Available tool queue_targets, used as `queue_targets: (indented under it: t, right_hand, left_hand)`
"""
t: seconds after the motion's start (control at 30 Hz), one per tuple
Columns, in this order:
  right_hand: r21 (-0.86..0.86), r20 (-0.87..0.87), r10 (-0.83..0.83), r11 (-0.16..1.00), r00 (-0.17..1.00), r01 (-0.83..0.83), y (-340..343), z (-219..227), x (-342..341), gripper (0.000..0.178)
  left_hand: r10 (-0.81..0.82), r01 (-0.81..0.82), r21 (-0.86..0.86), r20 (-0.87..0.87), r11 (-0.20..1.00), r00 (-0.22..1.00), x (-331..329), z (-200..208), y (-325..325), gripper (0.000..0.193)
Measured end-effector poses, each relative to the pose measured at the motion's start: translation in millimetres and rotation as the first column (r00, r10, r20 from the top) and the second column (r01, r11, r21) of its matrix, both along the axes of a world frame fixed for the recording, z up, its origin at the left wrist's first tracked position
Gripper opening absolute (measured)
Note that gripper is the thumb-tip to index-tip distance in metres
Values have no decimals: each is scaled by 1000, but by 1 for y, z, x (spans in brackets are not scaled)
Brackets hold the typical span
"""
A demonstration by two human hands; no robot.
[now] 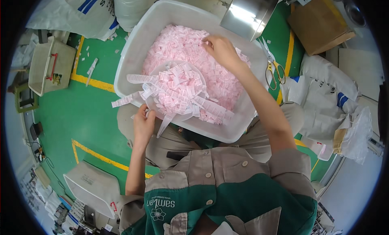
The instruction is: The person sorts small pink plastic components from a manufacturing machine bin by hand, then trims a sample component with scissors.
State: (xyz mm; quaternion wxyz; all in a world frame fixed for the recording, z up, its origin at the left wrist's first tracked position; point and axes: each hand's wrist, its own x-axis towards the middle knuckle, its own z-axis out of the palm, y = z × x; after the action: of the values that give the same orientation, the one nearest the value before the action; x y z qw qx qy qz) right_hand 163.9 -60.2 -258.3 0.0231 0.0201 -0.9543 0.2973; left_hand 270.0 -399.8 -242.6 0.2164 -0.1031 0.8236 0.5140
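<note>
A large white plastic tub (125,69) holds a heap of small pink printed labels (174,38). A round white bowl (156,107) sits in the tub's near left part, heaped with the same labels. Longer label strips (126,99) hang over the bowl's edge. My left hand (143,123) is beside the bowl's near left rim, fingers curled and closed; what they hold, if anything, is hidden. Above the heap at the tub's far right, my right hand (221,51) has its fingers pinched together. Anything between those fingertips is too small to make out.
Scissors with yellow handles (272,69) hang at the tub's right side, below a shiny metal chute (249,14). White sacks (77,12) stand at far left, more sacks (320,97) at right. A cardboard box (320,22) and grey bins (91,184) surround me on green floor.
</note>
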Motion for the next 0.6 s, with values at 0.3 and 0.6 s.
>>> queue_targets:
  t: [0.3, 0.6]
  right_hand:
    - [592, 110, 204, 773, 973, -229, -2, -80, -77, 25]
    - [609, 133, 164, 765, 977, -211, 16, -71, -64, 14]
  left_hand:
    - [-28, 29, -32, 51, 999, 998, -1, 8, 3, 20]
    - [0, -1, 56, 19, 998, 1000, -1, 4, 2, 19]
